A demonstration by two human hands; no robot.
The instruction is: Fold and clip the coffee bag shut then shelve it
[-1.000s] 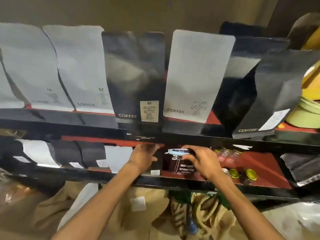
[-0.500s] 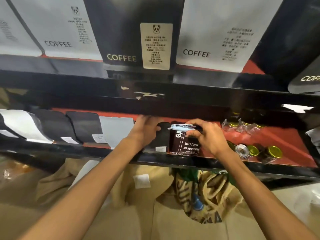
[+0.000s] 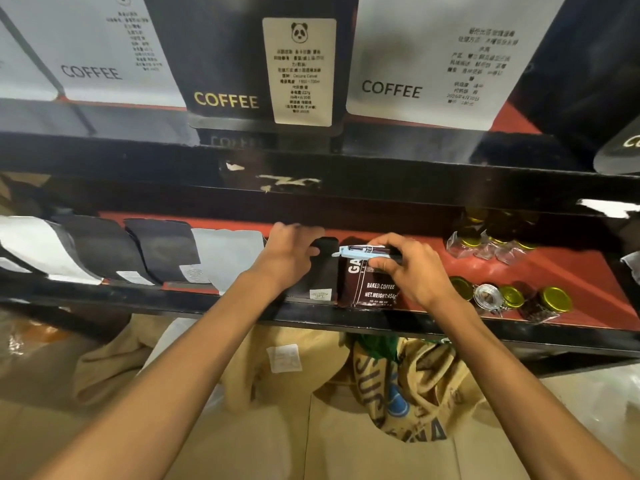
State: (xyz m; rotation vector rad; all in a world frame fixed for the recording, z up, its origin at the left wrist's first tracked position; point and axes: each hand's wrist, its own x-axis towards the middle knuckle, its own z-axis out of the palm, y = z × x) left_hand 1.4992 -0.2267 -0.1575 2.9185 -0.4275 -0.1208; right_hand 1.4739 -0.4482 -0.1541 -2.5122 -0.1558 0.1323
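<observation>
A dark brown coffee bag (image 3: pixel 367 289) printed "BAKED COFFEE" stands upright on the red lower shelf (image 3: pixel 568 271). A light blue clip (image 3: pixel 353 252) runs across its folded top. My right hand (image 3: pixel 412 268) grips the bag's top at the clip. My left hand (image 3: pixel 289 252) rests on the top of a black bag (image 3: pixel 322 271) standing just left of the coffee bag, fingers curled over it.
Black and white bags (image 3: pixel 166 251) line the lower shelf to the left. Gold-lidded jars (image 3: pixel 554 299) sit at the right. The upper shelf edge (image 3: pixel 381 174) hangs close above my hands, with large coffee bags (image 3: pixel 263 64) on it. Burlap sacks (image 3: pixel 408 386) lie below.
The view has come closer to the lower shelf. The coffee bag has settled upright on the shelf beside the black bag; both hands stay on the bags.
</observation>
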